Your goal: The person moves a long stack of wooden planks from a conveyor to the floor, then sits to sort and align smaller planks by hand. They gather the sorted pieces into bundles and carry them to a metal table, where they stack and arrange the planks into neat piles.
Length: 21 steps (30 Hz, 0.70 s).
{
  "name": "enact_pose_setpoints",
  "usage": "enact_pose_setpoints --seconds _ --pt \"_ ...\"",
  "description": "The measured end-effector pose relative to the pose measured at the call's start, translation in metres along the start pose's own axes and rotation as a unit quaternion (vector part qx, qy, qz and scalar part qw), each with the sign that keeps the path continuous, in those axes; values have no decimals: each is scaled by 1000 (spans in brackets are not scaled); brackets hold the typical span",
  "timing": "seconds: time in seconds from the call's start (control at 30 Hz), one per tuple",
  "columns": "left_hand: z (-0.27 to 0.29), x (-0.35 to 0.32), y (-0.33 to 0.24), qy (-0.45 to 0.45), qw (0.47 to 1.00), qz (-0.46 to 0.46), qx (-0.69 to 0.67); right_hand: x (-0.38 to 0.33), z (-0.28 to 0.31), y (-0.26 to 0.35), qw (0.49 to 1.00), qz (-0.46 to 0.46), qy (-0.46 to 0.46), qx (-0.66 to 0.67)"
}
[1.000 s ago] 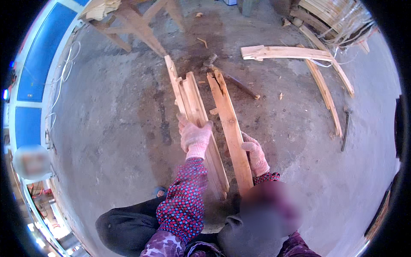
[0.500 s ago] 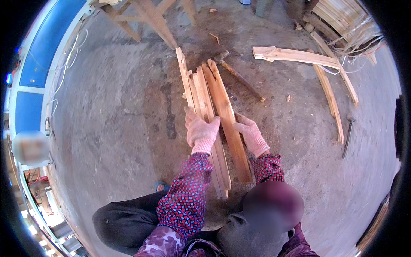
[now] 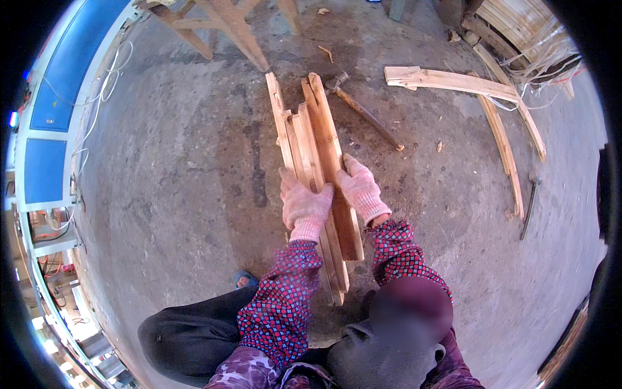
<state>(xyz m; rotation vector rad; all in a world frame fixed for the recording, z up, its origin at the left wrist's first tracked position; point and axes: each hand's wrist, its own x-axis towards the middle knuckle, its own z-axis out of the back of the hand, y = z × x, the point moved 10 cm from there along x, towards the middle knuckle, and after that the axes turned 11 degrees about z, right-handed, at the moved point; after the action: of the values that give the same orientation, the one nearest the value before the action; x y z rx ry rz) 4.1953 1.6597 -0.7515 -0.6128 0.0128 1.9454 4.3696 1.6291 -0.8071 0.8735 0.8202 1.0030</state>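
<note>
Head view: grey floor (image 3: pixel 181 142) fills most of what I watch, with the widest room for a swing on the left, toward the blue cabinet (image 3: pixel 84 58). A wooden stand (image 3: pixel 236 35) puts one foot right by the boards' far tip, so I'd avoid pushing forward. The boards (image 3: pixel 304 142) lie lengthways ahead of my knees, ends staggered; the right board (image 3: pixel 327 136) sits close along their right edge. I judge the step in hand to be bunching them; the next move calls for even sideways pressure and levelling those ends. My left hand (image 3: pixel 306 204) grasps the boards from above; my right hand (image 3: pixel 361 188) grips the right board's outer edge. A hammer (image 3: pixel 368 118) crowds the upper right, with small chips (image 3: pixel 439 146) beyond.
</note>
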Motion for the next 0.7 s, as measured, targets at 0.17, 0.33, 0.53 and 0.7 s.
enact_pose_setpoints --seconds 0.17,0.33,0.53,0.7 --pt "0 2 4 -4 1000 -5 -6 0 -2 30 989 -34 60 -131" --pt "-1 7 9 -16 999 -33 -24 2 3 41 987 -14 49 -152" --pt "-45 43 25 57 971 -208 -102 4 -16 61 980 120 42 -155" --pt "-46 16 -8 -133 900 -301 287 4 -9 49 990 61 40 -123"
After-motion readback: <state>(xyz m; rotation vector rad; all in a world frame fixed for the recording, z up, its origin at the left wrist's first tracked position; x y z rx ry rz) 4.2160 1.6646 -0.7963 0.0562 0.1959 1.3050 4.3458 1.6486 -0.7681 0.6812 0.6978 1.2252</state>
